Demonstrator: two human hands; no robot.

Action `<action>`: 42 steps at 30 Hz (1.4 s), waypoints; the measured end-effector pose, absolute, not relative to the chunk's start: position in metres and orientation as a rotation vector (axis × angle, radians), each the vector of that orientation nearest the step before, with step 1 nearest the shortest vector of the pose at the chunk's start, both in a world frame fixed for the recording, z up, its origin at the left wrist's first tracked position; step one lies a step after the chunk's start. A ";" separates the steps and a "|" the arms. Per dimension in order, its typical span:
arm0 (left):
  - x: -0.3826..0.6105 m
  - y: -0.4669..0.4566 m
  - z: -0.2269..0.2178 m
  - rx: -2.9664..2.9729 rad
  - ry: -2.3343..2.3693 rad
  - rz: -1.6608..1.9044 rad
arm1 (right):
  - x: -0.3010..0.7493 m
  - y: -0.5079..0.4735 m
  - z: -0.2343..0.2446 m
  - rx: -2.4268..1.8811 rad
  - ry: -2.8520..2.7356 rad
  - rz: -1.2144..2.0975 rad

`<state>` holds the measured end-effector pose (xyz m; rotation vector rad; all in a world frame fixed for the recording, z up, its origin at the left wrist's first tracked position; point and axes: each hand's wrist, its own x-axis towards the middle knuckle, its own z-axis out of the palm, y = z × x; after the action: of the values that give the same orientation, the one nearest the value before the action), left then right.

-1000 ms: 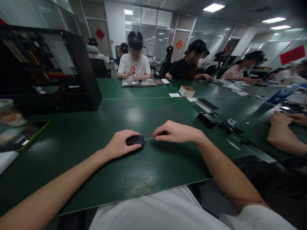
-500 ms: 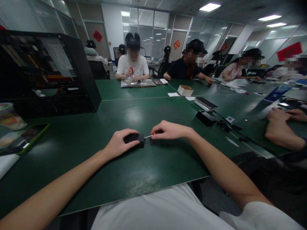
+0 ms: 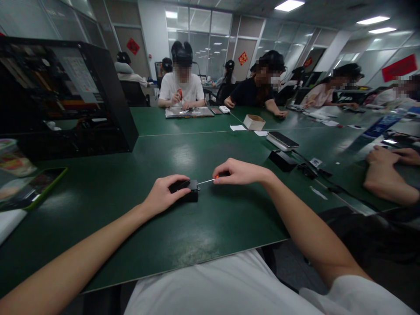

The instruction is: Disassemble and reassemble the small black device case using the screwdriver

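Note:
My left hand (image 3: 166, 192) is closed over a small black box-shaped device (image 3: 190, 191) that lies on the green table (image 3: 197, 227). My right hand (image 3: 241, 172) pinches a thin screwdriver with an orange handle (image 3: 210, 179). The metal tip of the screwdriver touches the right end of the device. Both forearms rest low over the table in front of me.
A black open computer case (image 3: 65, 96) stands at the left, with a green-cased phone (image 3: 36, 186) and snack packets beside it. A phone (image 3: 282, 140), a black adapter (image 3: 282, 160), cables and a small cardboard box (image 3: 255, 122) lie to the right. Another person's hands (image 3: 387, 170) rest at the right edge. Several people sit opposite.
My right hand has drawn slightly right and up with the screwdriver, so more of the shaft shows. My left hand has tipped the device a little. The view has shifted slightly.

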<state>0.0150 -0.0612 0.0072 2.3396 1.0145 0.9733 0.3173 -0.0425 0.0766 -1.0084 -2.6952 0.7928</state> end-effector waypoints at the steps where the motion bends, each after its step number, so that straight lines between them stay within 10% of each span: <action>1: 0.015 -0.061 0.007 2.339 1.017 0.970 | 0.315 -0.043 0.075 -0.993 -2.688 0.793; 42: -0.002 -0.040 0.013 2.234 1.012 0.696 | 0.282 -0.046 0.040 -0.961 -2.625 0.276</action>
<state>-0.0024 -0.0399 0.0130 2.2335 1.0118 0.6957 0.2817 -0.0464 0.0402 -0.9610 -2.6251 0.2763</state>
